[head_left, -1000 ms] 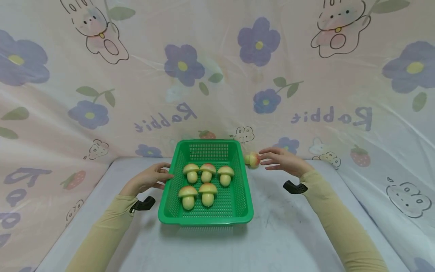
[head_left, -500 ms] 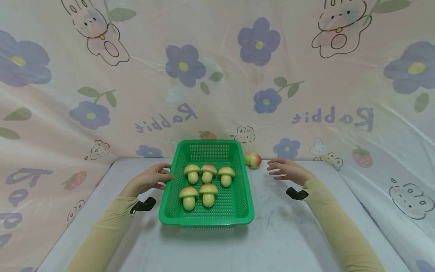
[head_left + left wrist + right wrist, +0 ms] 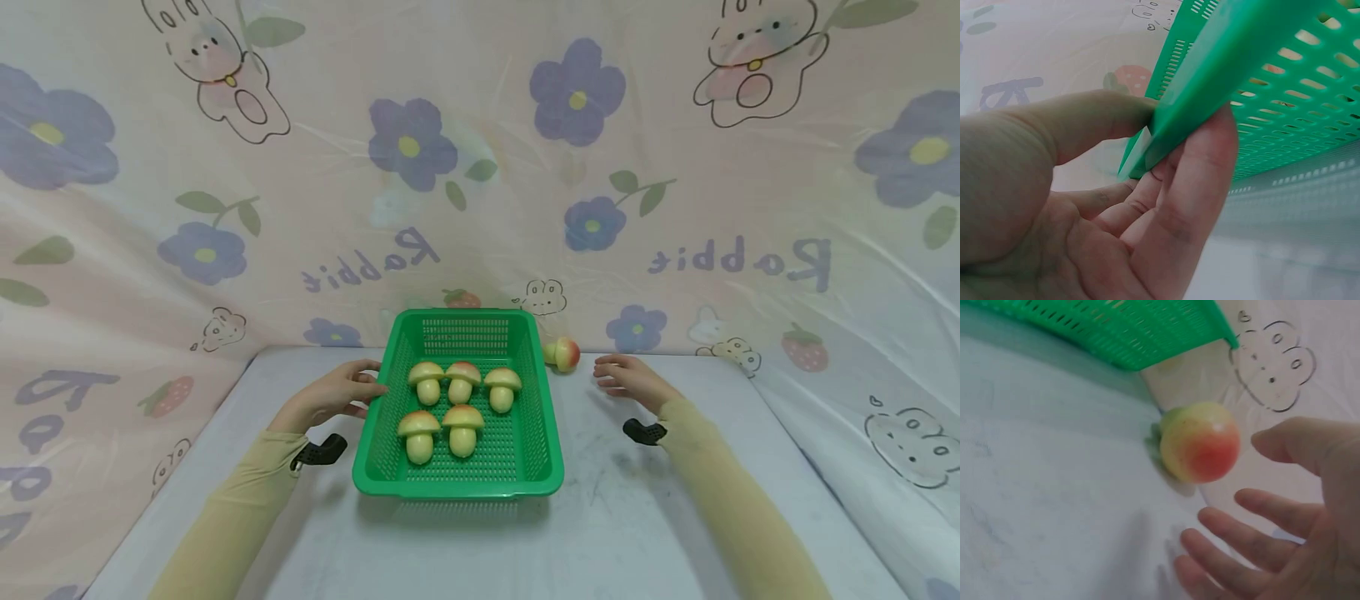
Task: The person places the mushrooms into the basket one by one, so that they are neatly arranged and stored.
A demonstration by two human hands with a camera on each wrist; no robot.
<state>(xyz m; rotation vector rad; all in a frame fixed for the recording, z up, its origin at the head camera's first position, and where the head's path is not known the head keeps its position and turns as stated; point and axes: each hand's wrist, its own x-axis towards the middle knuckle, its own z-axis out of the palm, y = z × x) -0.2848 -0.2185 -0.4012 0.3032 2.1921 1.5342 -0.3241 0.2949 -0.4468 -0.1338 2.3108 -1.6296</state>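
Note:
A green plastic basket (image 3: 517,467) holds several toy mushrooms (image 3: 462,433) with yellow stems and red-tinged caps. My left hand (image 3: 341,393) pinches its left rim, the thumb (image 3: 1110,119) on one side and the fingers (image 3: 1194,181) on the other. One more toy mushroom (image 3: 567,354) lies on its side outside the basket, near its back right corner. In the right wrist view this mushroom (image 3: 1204,444) shows its red and yellow cap. To its right is my right hand (image 3: 636,379), fingers spread and bent a little, apart from the cap and holding nothing.
A white cloth-covered table (image 3: 622,517) carries the basket. Right behind it hangs a pale curtain (image 3: 495,242) printed with rabbits, flowers and strawberries, which also runs along both sides. Each wrist wears a black camera mount (image 3: 645,432).
My right hand has drawn back from the loose mushroom, to the right and slightly toward me. The left hand stays on the basket rim, and the mushrooms keep their places.

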